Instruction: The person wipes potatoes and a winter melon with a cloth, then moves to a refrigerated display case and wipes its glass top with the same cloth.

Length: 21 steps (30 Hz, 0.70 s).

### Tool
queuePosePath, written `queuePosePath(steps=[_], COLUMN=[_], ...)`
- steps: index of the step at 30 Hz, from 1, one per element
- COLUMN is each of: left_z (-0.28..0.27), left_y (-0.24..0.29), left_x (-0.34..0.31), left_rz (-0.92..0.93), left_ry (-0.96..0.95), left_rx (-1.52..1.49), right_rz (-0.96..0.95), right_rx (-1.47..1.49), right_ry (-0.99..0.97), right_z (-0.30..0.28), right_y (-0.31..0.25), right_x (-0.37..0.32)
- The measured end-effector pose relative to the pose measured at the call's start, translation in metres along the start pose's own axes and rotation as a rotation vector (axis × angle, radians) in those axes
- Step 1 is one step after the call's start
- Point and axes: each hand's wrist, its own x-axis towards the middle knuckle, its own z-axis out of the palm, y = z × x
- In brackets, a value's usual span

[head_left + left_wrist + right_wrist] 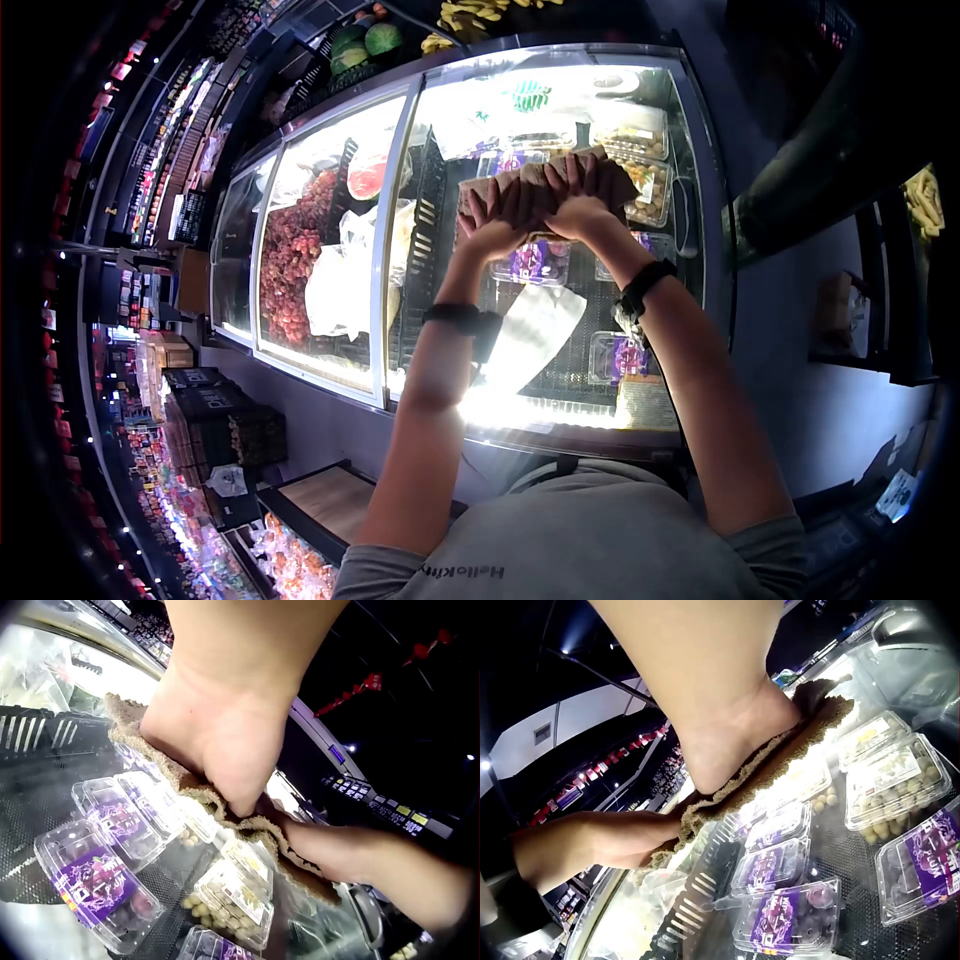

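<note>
A brown towel (626, 186) lies bunched on the glass top of a lit display case (700, 330). My left hand (497, 230) presses on its left part, fingers spread forward over the cloth. Beside it, my right hand (582, 208) presses the towel too, fingers stretched out and thumb near the left hand. In the left wrist view, the heel of the hand rests on the towel's folded edge (176, 771). Beneath the glass sit clear packs of dark fruit with purple labels (99, 886) and packs of small round tan fruit (892, 791).
Under the left panes lie red grapes (300, 270) and a white bag (340, 290). A white frame bar (396, 200) divides the top. Watermelons (383, 39) and bananas (470, 18) stand behind the case. Dark stacked crates (205, 410) are at left.
</note>
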Motion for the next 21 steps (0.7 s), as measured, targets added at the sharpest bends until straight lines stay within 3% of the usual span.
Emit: queuePosePath(steps=[7,9,10,14,17,19,21], left_z=[-0.017,-0.037,-0.010,-0.003,-0.008,0.012,0.001], left_y=[0.013,0.025,0.009,0.022,0.051,0.048,0.069], left_x=[-0.002,-0.007,0.008,-0.003,-0.038,-0.046,-0.074], left_rz=[-0.109,-0.176,-0.230,-0.209,-0.217,-0.118,-0.160], left_ry=[-0.091,-0.118,-0.088,-0.046,-0.019,-0.015,-0.025], left_rx=[0.101,-0.028,0.023,-0.034,-0.102,-0.065,-0.153], right_rz=[0.033,0.016,0.001,-0.062,-0.110,-0.109,-0.127], right_rx=[0.027,0.011,0.032,-0.179,-0.063,-0.115,-0.027], right_ry=[0.025,0.098,0.099,0.136,0.179,0.227,0.250], right_z=[-0.012,-0.004,-0.003,0.010,0.007,0.016,0.024], right_y=[-0.005,-0.005,-0.004,-0.002,0.003,0.007,0.009], right_x=[-0.009,-0.001,-0.002,-0.013,-0.042,-0.056,-0.074])
